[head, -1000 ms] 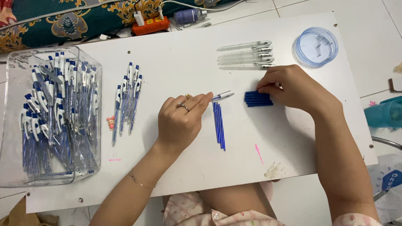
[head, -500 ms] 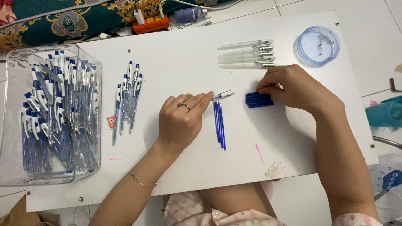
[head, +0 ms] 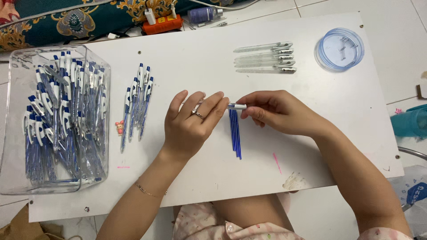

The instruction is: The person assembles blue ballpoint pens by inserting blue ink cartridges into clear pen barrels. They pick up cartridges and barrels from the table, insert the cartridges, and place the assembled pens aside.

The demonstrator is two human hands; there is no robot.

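grip: both hands meet over the middle of the desk (head: 311, 146). the right hand (head: 278, 112) has its fingertips pinched together on one end of a small white pen part (head: 237, 106), and the left hand (head: 192, 124) has its fingers on the other end, mostly flat and extended. can't really tell if the left is actually pinching it or just steadying it.
where the part is: held just above the desk, right at the top end of the little bunch of blue refills (head: 235, 133).
how it handles: judging by looks it's a light, stiff plastic bit, smooth and kind of slippery, so it's a fingertip job, taken near the ends. the refills look thin and bendy-ish, and they'd roll easy.
nearby: row of clear pen barrels (head: 264, 58) further back, well apart from the hands. round clear lid (head: 339, 49) with a spring in it near the far right corner.
left side: a few finished blue-and-white pens (head: 137, 102) lying loose, a tiny pink figure (head: 119, 128) beside them, then a clear bin (head: 13, 133) full of pens at the left edge.
room: open white surface in front of and between the hands. near edge is close to the person's lap, and the right forearm crosses it.
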